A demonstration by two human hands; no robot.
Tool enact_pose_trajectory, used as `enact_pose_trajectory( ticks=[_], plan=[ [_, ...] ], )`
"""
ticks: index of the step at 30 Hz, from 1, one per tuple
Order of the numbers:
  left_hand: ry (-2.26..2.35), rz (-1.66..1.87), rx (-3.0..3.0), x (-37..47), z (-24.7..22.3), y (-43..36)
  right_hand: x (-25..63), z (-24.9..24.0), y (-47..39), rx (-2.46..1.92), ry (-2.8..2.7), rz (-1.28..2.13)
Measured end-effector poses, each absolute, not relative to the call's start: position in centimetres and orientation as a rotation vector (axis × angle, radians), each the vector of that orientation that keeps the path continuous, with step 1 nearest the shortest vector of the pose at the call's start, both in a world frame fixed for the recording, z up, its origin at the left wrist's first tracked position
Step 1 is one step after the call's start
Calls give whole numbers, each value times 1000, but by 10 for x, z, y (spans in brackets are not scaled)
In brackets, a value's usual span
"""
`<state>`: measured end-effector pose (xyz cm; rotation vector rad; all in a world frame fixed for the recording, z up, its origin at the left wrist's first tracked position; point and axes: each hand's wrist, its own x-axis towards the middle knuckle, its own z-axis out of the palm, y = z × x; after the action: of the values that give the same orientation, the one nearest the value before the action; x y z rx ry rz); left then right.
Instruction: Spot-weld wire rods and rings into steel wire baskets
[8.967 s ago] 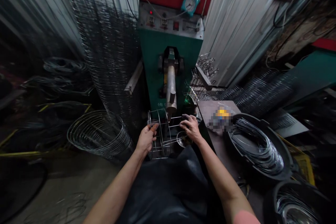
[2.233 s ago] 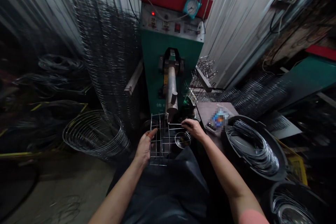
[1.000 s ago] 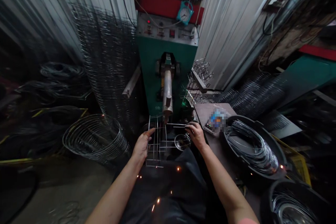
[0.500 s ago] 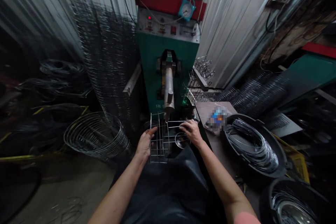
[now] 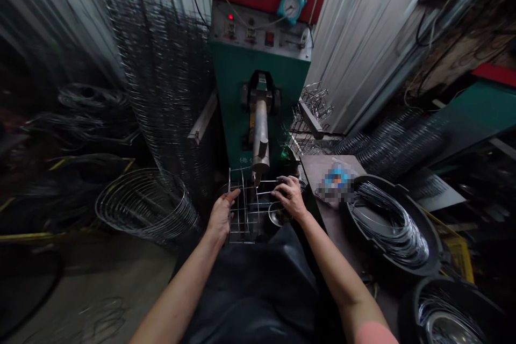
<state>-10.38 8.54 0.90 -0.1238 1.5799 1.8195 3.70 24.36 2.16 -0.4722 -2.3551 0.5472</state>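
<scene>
My left hand (image 5: 221, 215) grips the left side of a wire rack (image 5: 244, 217), a small grid of thin metal rods, with the thumb laid over it. On the other side, my right hand (image 5: 291, 197) pinches the end of a U-shaped wire piece (image 5: 266, 187) that reaches left to the rack. Both meet under the tip of the metal electrode arm (image 5: 260, 142) of a green spot welding machine (image 5: 229, 75). Whether the tip touches the wire I cannot tell. A round metal bowl (image 5: 278, 214) sits just below my right hand.
Right of me, a side table (image 5: 342, 236) bears a black tub (image 5: 437, 258) of wire pieces (image 5: 403, 231); a second tub (image 5: 411, 301) stands nearer. To the left are a round wire basket (image 5: 141, 201) and a tall stack of wire grids (image 5: 161, 64). A teal clock (image 5: 291, 5) hangs on the machine.
The view has shifted slightly. Both hands keep their hold on the rack and the wire piece, which stay under the electrode tip with barely any movement.
</scene>
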Motion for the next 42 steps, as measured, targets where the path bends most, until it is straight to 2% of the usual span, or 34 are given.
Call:
enact_pose_trajectory(
  ticks=[42],
  plan=[
    [1602, 1753, -77, -113, 7, 94, 22, 24, 261, -496, -2401, 563]
  ],
)
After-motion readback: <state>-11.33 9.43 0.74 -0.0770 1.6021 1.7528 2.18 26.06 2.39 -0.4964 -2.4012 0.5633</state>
